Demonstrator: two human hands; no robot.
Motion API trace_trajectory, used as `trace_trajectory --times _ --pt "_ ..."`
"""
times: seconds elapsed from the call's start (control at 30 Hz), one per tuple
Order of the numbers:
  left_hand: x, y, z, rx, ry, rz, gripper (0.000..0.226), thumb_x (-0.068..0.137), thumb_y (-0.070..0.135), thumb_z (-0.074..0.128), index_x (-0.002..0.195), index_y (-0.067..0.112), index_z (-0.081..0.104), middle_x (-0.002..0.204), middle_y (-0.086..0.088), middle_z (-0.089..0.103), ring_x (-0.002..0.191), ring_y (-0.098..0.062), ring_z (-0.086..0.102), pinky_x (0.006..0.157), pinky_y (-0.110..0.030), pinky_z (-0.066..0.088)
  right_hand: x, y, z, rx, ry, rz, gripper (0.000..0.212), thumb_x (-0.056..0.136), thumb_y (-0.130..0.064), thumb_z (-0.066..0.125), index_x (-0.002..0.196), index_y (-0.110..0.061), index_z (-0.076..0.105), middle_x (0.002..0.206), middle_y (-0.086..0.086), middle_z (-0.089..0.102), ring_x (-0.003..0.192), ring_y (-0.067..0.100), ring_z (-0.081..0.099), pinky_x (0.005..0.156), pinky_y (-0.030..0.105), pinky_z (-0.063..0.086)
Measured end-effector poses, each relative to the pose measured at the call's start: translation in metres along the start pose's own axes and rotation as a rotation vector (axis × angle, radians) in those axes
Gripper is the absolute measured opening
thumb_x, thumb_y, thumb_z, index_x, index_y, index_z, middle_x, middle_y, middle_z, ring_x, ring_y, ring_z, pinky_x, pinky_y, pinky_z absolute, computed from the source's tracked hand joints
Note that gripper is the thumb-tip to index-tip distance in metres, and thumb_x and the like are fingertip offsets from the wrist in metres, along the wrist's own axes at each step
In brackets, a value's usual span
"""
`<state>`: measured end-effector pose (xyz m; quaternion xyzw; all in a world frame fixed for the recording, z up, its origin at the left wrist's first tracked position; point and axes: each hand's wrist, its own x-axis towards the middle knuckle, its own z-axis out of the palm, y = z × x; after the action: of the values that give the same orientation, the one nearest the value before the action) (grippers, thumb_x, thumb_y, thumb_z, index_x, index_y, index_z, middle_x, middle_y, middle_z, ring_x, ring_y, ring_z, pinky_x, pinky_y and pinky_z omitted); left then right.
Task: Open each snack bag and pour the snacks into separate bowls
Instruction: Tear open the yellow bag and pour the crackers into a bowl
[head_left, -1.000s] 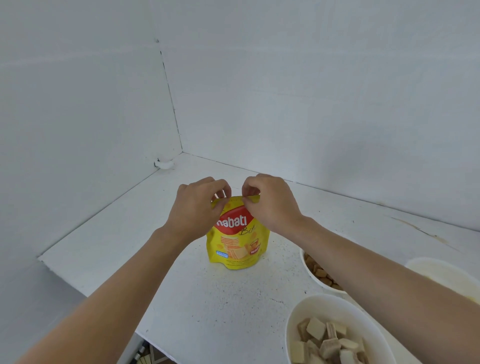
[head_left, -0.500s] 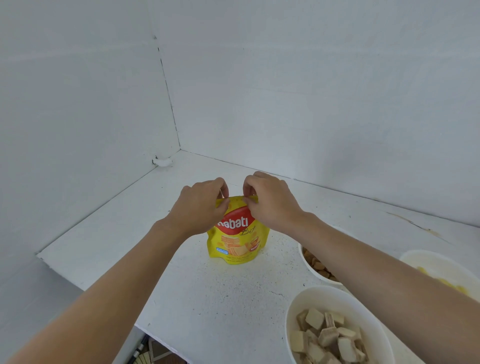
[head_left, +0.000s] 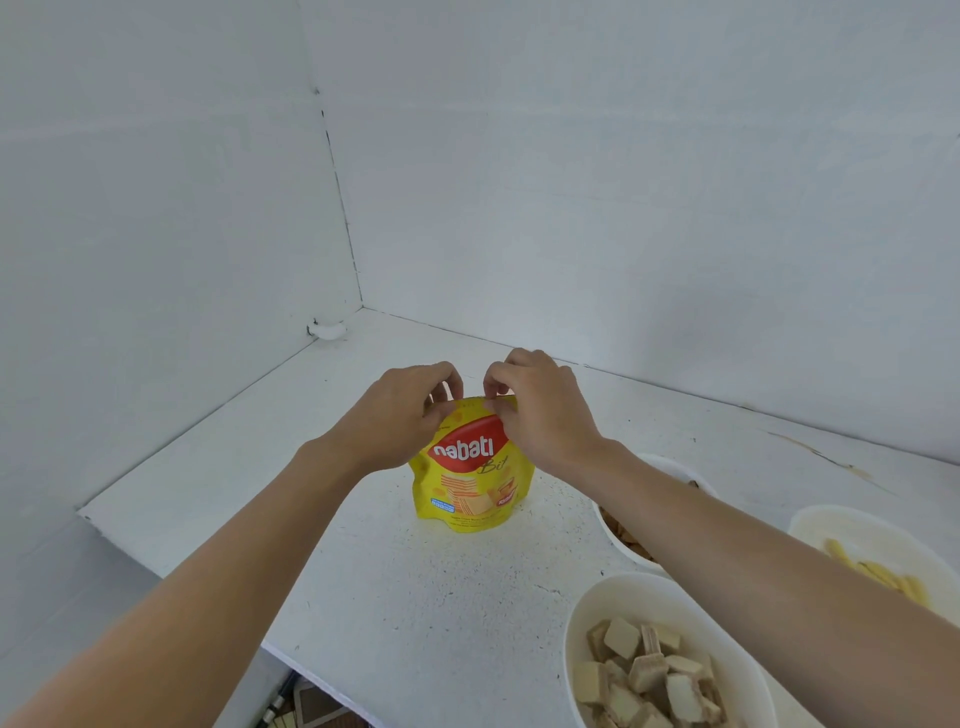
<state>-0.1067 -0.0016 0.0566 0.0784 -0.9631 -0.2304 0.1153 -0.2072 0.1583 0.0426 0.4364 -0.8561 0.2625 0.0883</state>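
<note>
While the white table (head_left: 363, 571) carries three filled bowls at right, the yellow snack bag (head_left: 470, 480) stands upright at centre; my left hand (head_left: 400, 415) and right hand (head_left: 540, 410) pinch its top seal, opening step; next, tear apart.

I count one yellow snack bag (head_left: 471, 478) standing on one white tabletop (head_left: 405, 597). There are three white bowls to the right: the near bowl (head_left: 597, 613) of pale wafer cubes, the middle bowl (head_left: 605, 525) of brown pieces, and the right bowl (head_left: 831, 519) of yellow sticks. My two hands, left (head_left: 400, 415) and right (head_left: 540, 410), make a pair.
</note>
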Motion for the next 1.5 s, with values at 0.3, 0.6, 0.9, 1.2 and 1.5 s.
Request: trace_trajectory --times 0.3,0.6,0.9,1.2,1.5 --pt "-0.003 -0.002 0.008 -0.032 0.056 -0.018 0.01 0.101 0.014 0.055 0.099 0.023 0.06 0.096 0.003 0.066 0.085 -0.012 0.062 0.073 -0.031 0.055 -0.006 0.004 0.008 -0.019 0.083 -0.149 0.011 0.094 -0.013 0.06 0.095 -0.02 0.068 0.094 -0.005 0.06 0.096 0.018 0.053 0.082 0.038 0.042" --pt "-0.01 0.0 0.005 0.087 0.093 -0.031 0.011 0.1 0.03 0.059 0.105 0.02 0.061 0.098 0.006 0.065 0.086 -0.015 0.06 0.073 -0.03 0.055 -0.008 -0.001 0.008 -0.161 0.081 -0.148 0.009 0.092 -0.009 0.057 0.091 -0.017 0.062 0.092 -0.004 0.057 0.092 0.021 0.051 0.08 0.041 0.043" --pt "-0.009 0.002 0.004 0.053 0.087 -0.022 0.005 0.099 0.02 0.06 0.095 0.023 0.059 0.096 0.003 0.067 0.086 -0.017 0.061 0.074 -0.03 0.053 -0.007 -0.013 0.002 -0.258 -0.001 -0.142 0.022 0.082 -0.004 0.059 0.101 -0.014 0.056 0.102 0.0 0.053 0.097 0.023 0.046 0.077 0.035 0.031" --pt "-0.011 -0.002 0.004 -0.092 0.107 -0.06 0.011 0.097 0.017 0.064 0.091 0.026 0.062 0.087 0.011 0.064 0.08 -0.007 0.06 0.068 -0.016 0.046 -0.008 0.002 0.011 -0.061 0.108 -0.228 0.012 0.094 -0.01 0.06 0.093 -0.015 0.071 0.094 -0.003 0.064 0.091 0.021 0.055 0.079 0.037 0.043" --pt "-0.012 -0.002 0.003 -0.167 0.089 -0.104 0.008 0.096 0.017 0.065 0.093 0.024 0.064 0.089 0.011 0.063 0.08 -0.005 0.059 0.063 -0.013 0.041 -0.004 0.003 0.009 -0.081 0.098 -0.144 0.006 0.094 -0.019 0.063 0.089 -0.017 0.065 0.086 -0.004 0.064 0.092 0.02 0.055 0.086 0.04 0.041"
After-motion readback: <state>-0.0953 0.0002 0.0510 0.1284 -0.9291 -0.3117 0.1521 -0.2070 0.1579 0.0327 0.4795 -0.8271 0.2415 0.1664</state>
